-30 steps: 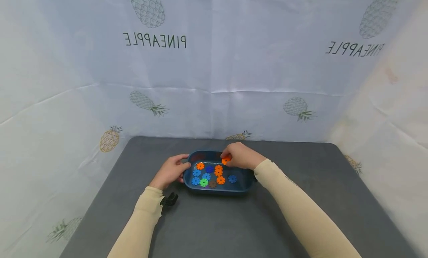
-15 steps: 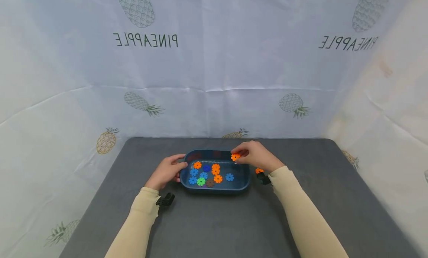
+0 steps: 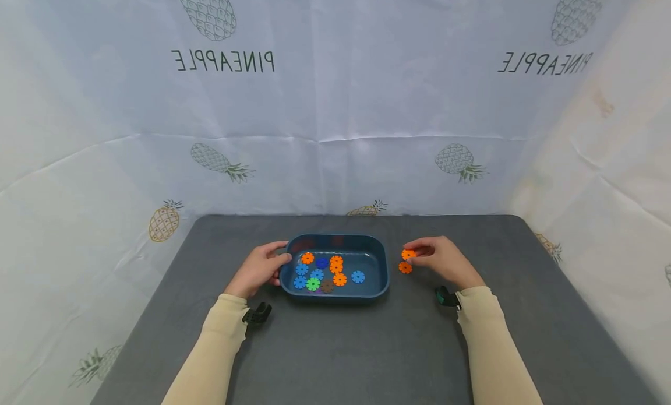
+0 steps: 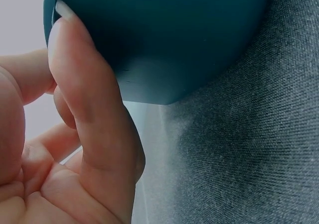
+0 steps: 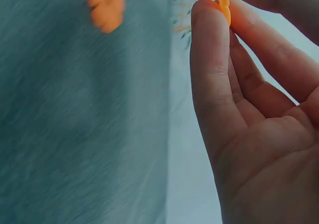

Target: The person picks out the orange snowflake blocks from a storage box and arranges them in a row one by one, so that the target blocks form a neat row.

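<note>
A dark blue tray (image 3: 374,285) stands on the grey table, with several flower-shaped discs in its left and middle part: orange, blue, brown and a green disc (image 3: 313,284). My left hand (image 3: 257,271) grips the tray's left end, thumb on the rim; the left wrist view shows the thumb against the tray wall (image 4: 174,40). To the right of the tray, my right hand (image 3: 445,259) pinches an orange disc (image 3: 408,254) between thumb and fingers. Another orange disc (image 3: 405,268) lies on the table just below it. In the right wrist view the pinched disc (image 5: 224,7) is seen edge-on.
The grey table (image 3: 335,347) reaches back to a white cloth (image 3: 367,102) with pineapple prints, which also hangs at both sides. A dark band (image 3: 258,313) is on the left wrist and another (image 3: 446,297) on the right.
My right hand has moved from above the tray to the table on its right, carrying the orange disc. The disc on the table there has come fully into view. My left hand still grips the tray.
</note>
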Demonstrator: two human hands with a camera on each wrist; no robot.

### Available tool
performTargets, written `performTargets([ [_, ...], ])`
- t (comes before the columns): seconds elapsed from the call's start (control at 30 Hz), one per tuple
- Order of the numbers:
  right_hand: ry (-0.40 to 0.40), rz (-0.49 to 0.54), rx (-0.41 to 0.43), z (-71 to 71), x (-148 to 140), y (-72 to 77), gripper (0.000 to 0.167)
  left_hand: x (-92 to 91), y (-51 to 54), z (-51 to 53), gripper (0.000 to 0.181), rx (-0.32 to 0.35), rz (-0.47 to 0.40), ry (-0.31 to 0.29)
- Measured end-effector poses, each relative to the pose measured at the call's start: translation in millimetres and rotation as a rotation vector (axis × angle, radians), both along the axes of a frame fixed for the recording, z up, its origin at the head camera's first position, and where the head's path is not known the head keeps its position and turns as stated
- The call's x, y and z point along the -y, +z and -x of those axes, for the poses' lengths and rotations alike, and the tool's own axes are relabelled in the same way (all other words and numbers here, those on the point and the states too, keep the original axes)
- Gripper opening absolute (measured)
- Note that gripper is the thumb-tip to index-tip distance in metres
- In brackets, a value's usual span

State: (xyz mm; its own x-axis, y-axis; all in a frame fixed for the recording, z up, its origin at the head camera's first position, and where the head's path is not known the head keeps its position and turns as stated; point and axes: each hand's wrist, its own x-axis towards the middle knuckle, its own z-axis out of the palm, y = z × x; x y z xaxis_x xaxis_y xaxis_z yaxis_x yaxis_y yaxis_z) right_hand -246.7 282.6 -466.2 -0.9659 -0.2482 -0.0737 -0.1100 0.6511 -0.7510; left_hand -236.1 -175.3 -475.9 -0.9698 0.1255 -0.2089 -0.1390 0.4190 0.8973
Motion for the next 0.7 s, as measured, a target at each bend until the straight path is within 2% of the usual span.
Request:
performTargets([
  [0.27,-0.041,-0.063,0.024,-2.3,-10.7,-16.3,0.036,0.9,-1.4,2.8,0.055,0.013,0.001,0.003],
  [0.7,-0.062,-0.102,0.046,-1.8,-13.6,-26.1,0.035,1.2,-4.3,4.0,0.055,0.012,0.005,0.012],
])
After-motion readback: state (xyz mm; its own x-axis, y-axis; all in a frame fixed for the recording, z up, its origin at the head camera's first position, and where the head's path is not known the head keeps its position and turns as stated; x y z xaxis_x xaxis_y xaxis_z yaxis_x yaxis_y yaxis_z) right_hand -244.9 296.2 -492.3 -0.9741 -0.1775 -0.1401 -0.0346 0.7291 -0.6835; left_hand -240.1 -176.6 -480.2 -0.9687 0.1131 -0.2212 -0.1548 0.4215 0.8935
